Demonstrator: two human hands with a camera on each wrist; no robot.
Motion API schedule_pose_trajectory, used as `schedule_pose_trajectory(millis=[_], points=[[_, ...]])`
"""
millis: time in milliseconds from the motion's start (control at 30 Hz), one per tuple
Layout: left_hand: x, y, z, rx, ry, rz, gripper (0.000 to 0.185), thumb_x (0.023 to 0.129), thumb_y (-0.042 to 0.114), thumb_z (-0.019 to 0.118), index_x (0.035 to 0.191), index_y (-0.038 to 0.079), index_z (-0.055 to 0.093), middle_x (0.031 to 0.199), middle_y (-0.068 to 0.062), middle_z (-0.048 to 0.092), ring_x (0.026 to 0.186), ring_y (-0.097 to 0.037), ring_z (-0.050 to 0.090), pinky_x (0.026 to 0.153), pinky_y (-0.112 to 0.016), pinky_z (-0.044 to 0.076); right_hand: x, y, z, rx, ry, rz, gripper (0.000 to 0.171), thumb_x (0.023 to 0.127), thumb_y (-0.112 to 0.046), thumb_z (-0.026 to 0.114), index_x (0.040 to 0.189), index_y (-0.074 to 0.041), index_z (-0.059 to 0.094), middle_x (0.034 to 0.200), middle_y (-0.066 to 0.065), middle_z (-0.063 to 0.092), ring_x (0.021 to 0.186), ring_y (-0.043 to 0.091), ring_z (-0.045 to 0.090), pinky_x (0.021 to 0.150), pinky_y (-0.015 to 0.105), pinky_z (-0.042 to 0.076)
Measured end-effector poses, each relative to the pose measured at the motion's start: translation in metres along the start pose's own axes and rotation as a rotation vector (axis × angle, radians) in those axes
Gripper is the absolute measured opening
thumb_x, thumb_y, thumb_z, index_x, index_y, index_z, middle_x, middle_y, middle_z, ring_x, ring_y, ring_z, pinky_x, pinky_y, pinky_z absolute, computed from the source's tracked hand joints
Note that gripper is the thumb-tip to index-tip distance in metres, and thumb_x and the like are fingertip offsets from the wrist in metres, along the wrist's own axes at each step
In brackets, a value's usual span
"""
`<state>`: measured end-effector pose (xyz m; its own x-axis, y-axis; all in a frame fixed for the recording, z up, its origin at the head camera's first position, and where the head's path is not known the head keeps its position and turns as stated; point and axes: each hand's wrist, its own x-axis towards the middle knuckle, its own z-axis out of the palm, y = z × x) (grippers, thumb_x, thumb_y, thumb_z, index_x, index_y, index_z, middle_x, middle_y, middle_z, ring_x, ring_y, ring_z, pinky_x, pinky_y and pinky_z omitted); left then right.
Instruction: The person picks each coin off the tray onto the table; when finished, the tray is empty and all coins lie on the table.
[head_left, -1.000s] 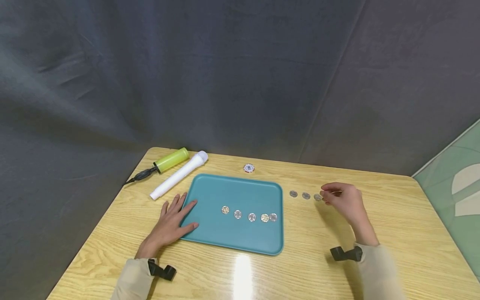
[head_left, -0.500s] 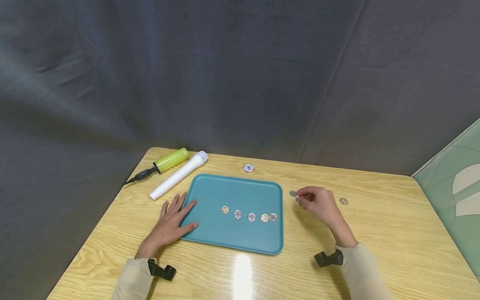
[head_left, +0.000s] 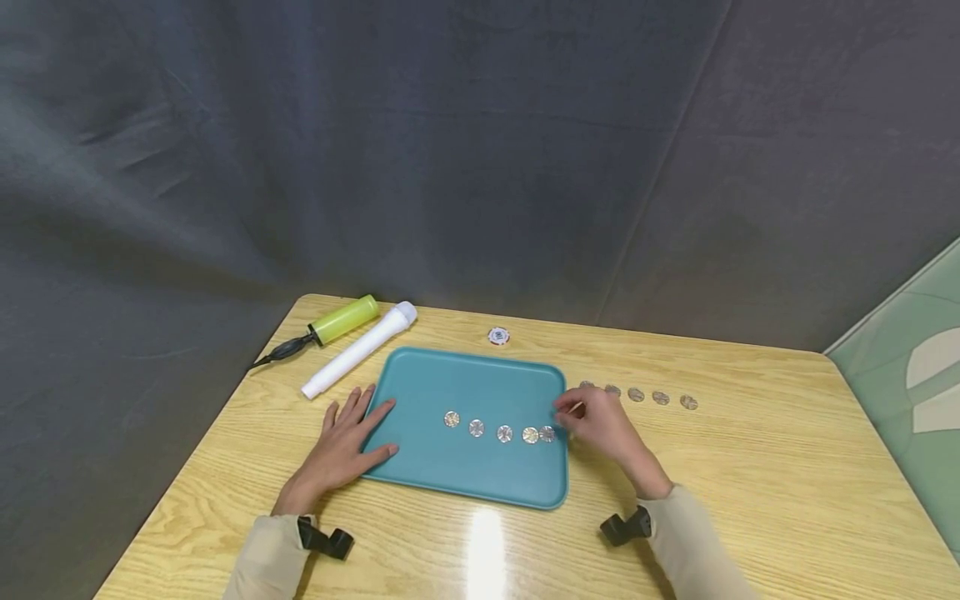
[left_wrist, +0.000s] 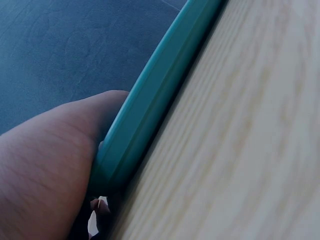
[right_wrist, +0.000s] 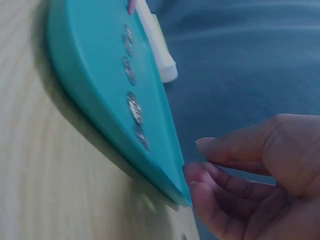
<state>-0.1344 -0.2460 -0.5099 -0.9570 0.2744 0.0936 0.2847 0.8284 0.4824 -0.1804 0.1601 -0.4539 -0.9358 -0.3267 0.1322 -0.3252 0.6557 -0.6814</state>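
On the table, head view: a rectangular teal plastic tray [head_left: 450,467] with rounded corners lies on a pale yellow wood-grain table [head_left: 787,500], in front of a dark grey cloth backdrop [head_left: 480,150].
Tray contents: five small round silver coins [head_left: 505,433] lie flat in a slightly sloping row across the tray's middle, apart from one another.
Right hand: the right hand [head_left: 598,425] is at the tray's right edge, just beside the last coin in the row; its fingers are curled together at the tips, but I cannot tell whether they pinch a coin.
Left hand: the left hand [head_left: 341,446] lies flat with fingers spread, fingertips resting on the tray's left rim, gripping nothing.
Nearby: a row of silver coins on the table [head_left: 660,397] runs right of the tray, partly hidden behind the right hand. A round red-and-white chip [head_left: 498,336] lies behind the tray. A white plastic tube [head_left: 358,350] and a lime green cylinder with a black cord [head_left: 342,320] lie side by side at the back left.
Left wrist view: the teal rim [left_wrist: 160,95] touches the hand [left_wrist: 45,170], blurred.
Right wrist view: the coins sit on the tray [right_wrist: 95,95]; the fingers [right_wrist: 220,200] curl loosely just past its edge.
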Motion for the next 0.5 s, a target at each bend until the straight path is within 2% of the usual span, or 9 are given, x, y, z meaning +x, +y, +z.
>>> schedule_pose_trajectory(millis=[133, 300, 500], points=[[0.001, 0.0, 0.0, 0.002, -0.003, -0.001, 0.073, 0.092, 0.045, 0.066, 0.155, 0.017, 0.041, 0.167, -0.022, 0.02, 0.154, -0.048, 0.013, 0.116, -0.073, 0.006, 0.001, -0.002, 0.009, -0.043, -0.021, 0.003, 0.013, 0.082, 0.0, 0.077, 0.095, 0.001, 0.077, 0.09, 0.012, 0.075, 0.073, 0.012, 0.064, 0.061, 0.019, 0.052], [0.001, -0.001, 0.0, 0.007, -0.014, -0.009, 0.073, 0.093, 0.045, 0.066, 0.155, 0.018, 0.04, 0.167, -0.021, 0.019, 0.155, -0.047, 0.012, 0.117, -0.072, 0.006, 0.0, -0.005, 0.018, -0.095, -0.043, 0.028, 0.022, 0.079, -0.007, 0.082, 0.099, -0.001, 0.077, 0.094, 0.012, 0.076, 0.067, 0.006, 0.058, 0.058, 0.018, 0.048], [0.0, 0.0, -0.001, 0.006, -0.016, -0.015, 0.073, 0.093, 0.045, 0.065, 0.156, 0.018, 0.04, 0.168, -0.02, 0.018, 0.155, -0.047, 0.011, 0.117, -0.072, 0.005, -0.001, -0.009, 0.024, -0.143, -0.057, 0.068, 0.028, 0.077, -0.008, 0.084, 0.103, -0.002, 0.077, 0.095, 0.01, 0.076, 0.068, 0.007, 0.056, 0.059, 0.018, 0.048]])
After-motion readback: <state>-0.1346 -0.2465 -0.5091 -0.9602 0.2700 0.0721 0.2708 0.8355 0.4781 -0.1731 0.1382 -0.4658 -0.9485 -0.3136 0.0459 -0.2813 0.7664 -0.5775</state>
